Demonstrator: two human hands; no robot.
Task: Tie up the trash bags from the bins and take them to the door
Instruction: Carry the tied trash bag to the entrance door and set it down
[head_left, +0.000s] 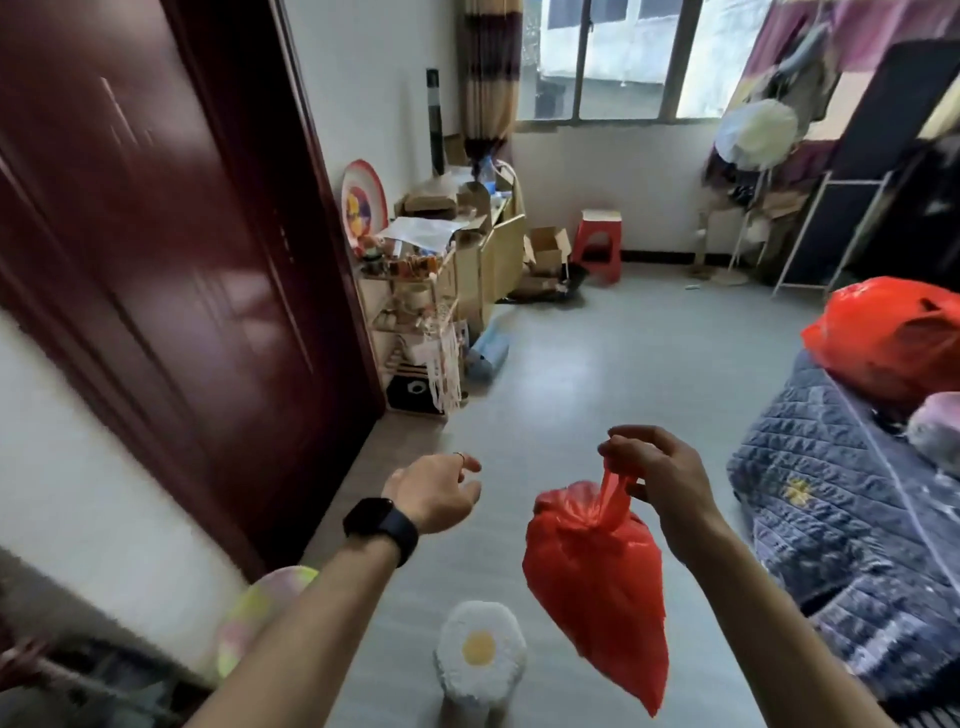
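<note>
Two red bags are in sight, but only one is being handled. The small red bag (597, 582) dangles from the person's right hand (657, 467), and it looks knotted already: the neck is bunched tight and a loop of handle sticks up out of it. The fingers (623, 434) are curled over that loop with the thumb pinching it from below, so the grip is right at the top and the whole sack hangs free underneath, well clear of the floor (597, 364) and just beside a little stool (480, 654) with an egg-pattern cushion. I'd guess it's held out from the body like that so it doesn't brush their clothes. The left hand (434, 491), black watch (382, 522) on the wrist, holds nothing. Its fingers are loose and only slightly bent, stretched out toward the dark red door (156, 234), maybe for balance or to reach for it. The bigger red bag (893, 338) sits up on the bed (831, 467), well apart from both hands, and I can't tell whether it's trash or just stuff. By my read this one's tied and only needs setting down by the door.
</note>
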